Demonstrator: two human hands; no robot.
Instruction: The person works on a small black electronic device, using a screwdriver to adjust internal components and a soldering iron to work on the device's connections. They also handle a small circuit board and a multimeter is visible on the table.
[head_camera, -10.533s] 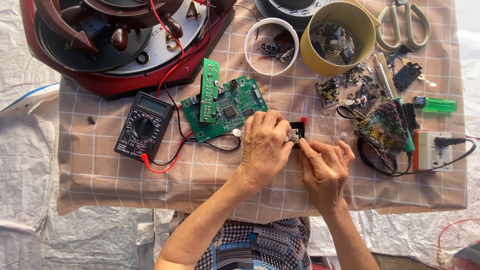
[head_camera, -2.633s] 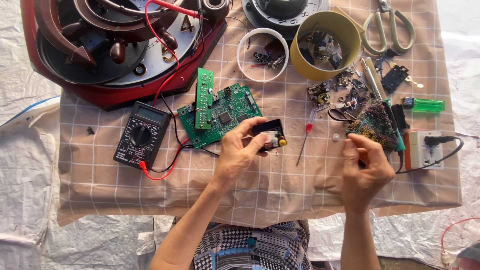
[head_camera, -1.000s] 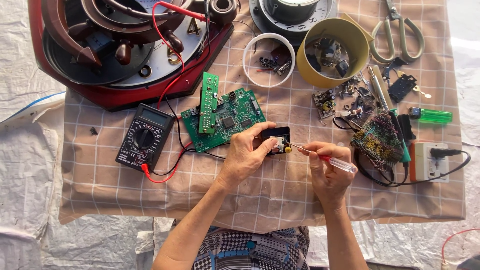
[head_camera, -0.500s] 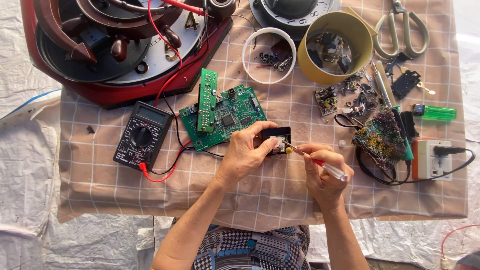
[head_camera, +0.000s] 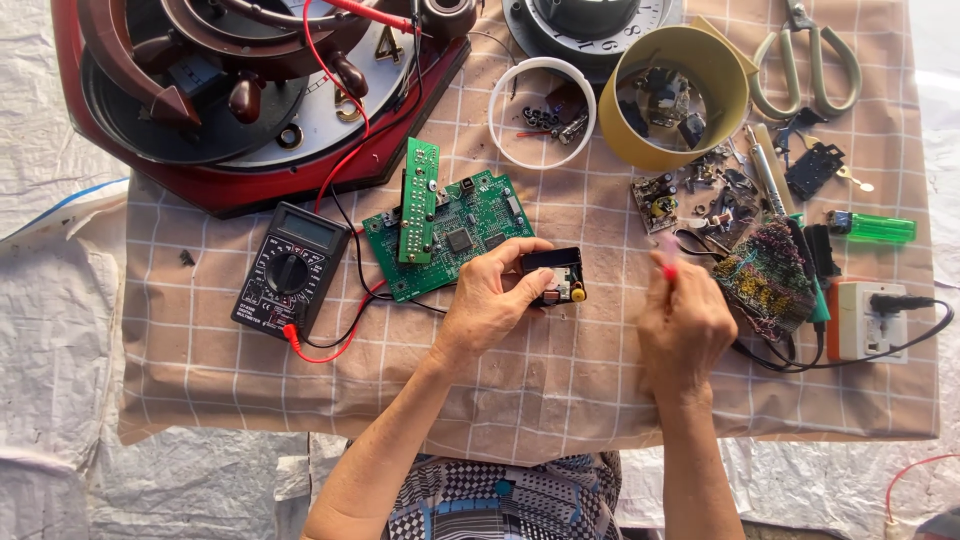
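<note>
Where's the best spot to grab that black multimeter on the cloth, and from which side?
Grip the multimeter across its two long edges, coming from above at the screen end. It lies flat and slightly tilted; the red and black leads plug in at its near end, so the far half is clearer.

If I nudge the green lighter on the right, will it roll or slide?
The lighter lies flat on the cloth, so it probably slides little; the weave looks grippy. Its body seems flattened, so rolling is unlikely. Likely light, so a nudge may spin it.
</note>
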